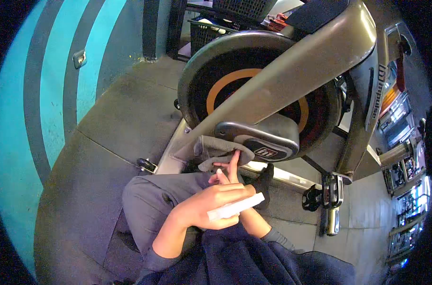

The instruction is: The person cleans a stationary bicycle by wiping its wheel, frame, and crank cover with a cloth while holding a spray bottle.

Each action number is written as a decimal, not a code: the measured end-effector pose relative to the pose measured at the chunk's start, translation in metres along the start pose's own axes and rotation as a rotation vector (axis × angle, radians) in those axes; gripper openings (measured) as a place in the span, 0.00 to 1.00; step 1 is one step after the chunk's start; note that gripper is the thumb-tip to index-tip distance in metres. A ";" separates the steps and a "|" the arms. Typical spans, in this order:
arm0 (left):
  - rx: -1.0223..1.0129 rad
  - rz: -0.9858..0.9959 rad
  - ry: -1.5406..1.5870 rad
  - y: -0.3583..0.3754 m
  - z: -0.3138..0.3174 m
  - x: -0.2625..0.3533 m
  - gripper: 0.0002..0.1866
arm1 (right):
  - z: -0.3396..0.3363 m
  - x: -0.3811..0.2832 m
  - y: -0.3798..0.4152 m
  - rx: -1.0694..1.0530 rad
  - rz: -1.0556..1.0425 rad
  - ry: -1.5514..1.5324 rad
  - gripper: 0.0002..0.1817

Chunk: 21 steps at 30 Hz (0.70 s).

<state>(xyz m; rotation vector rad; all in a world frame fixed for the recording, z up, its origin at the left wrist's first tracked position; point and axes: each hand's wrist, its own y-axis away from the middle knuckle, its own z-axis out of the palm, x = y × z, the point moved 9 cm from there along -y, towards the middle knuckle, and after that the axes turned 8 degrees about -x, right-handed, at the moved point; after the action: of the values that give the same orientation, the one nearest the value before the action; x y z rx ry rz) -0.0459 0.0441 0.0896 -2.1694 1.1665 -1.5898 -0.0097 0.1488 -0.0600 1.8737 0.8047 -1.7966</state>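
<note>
My left hand [213, 205] is closed on a white, narrow flat-sided object [236, 207], whose exact kind I cannot make out. It crosses in front of my right wrist. Beyond it, my right hand [229, 175] reaches toward the bike with its fingers on a crumpled grey cloth [216, 145]. The cloth lies against the bike's frame, beside the dark crank cover [265, 142]. Part of my right palm is hidden behind my left hand.
An exercise bike with a large round flywheel housing [192, 71] and a thick metallic frame [292, 66] stands ahead. A pedal [333, 191] sticks out at the right. Black baskets [201, 40] sit on a rack behind. A striped turquoise wall [52, 95] rises on the left.
</note>
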 end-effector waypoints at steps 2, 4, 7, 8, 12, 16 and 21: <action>-0.016 -0.032 0.015 0.001 0.000 -0.002 0.26 | -0.002 0.010 -0.004 -0.003 -0.050 0.019 0.50; -0.038 -0.070 0.038 0.003 -0.001 -0.002 0.25 | 0.004 -0.002 -0.007 -0.036 -0.075 0.064 0.49; 0.004 -0.080 0.068 0.005 -0.011 -0.001 0.25 | 0.007 -0.025 -0.008 -0.018 -0.097 -0.023 0.48; -0.002 -0.093 0.032 0.006 -0.010 -0.005 0.25 | 0.009 -0.031 -0.008 -0.033 -0.060 -0.090 0.47; 0.054 -0.026 0.003 0.005 -0.011 -0.003 0.25 | 0.012 -0.040 -0.004 -0.026 0.004 -0.214 0.46; 0.033 -0.052 0.024 0.003 -0.008 -0.004 0.25 | 0.003 -0.006 0.001 0.019 0.009 -0.190 0.48; 0.012 -0.053 -0.005 0.003 -0.008 -0.004 0.24 | 0.003 -0.008 -0.002 0.005 -0.019 -0.109 0.49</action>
<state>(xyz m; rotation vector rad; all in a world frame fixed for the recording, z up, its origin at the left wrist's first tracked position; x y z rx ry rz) -0.0543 0.0472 0.0884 -2.2127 1.1045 -1.6077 -0.0135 0.1471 -0.0524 1.7600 0.7811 -1.8957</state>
